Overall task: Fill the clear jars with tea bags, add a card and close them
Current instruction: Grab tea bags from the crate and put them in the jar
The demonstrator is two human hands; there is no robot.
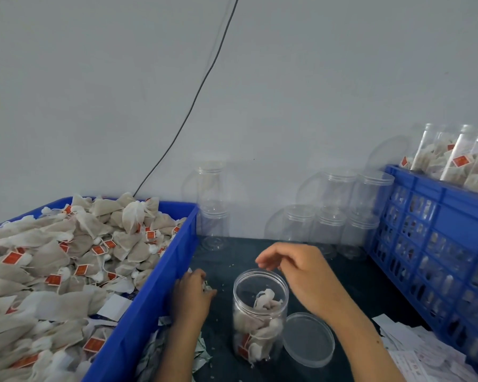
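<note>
I am hovering my right hand [293,274], fingers loosely open, just above the upright jar [260,312]; my left hand [193,293], left of it, is pinching something small.

Pale grey wall [287,78] across the whole upper view. Thin black cable [204,78] slanting down it from twelve o'clock to behind the blue bin [138,307] at nine o'clock. Blue slatted crate [425,244] at three o'clock, set on the dark table [224,266]. Small pale crumbs scattered over the table near six o'clock.
</note>
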